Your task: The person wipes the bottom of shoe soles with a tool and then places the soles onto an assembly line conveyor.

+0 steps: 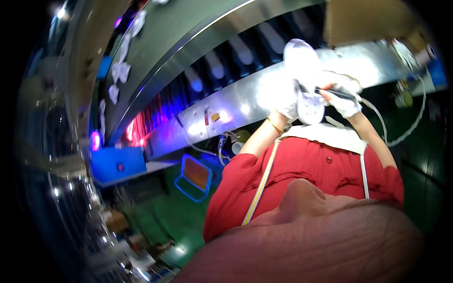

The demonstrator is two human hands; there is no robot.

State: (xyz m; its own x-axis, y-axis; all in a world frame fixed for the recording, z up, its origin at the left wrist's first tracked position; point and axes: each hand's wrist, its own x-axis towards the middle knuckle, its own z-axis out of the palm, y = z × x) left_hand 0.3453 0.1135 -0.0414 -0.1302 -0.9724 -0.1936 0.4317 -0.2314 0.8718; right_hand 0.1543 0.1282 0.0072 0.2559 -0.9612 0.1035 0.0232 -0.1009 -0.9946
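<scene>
Over the near edge of the metal bench I hold a white clog-like shoe (302, 61), its perforated end towards me. My left hand (287, 107), in a white glove, grips its left side; glare washes out most of those fingers. My right hand (343, 103), gloved with some fingertips bare, is closed round a black pen-like tool (340, 94). The tool's tip lies at the shoe's right side, but whether it touches cannot be made out. A pale hose or cable (377, 113) runs from the tool's rear to the right.
Beyond the metal bench (240, 111), several pale shoe-shaped pieces (241, 51) lie in a dark row beside a green conveyor belt (181, 21). A cardboard box (368, 21) stands at the far right. At left are a blue box (118, 165) and a blue-framed stool or rack (194, 178).
</scene>
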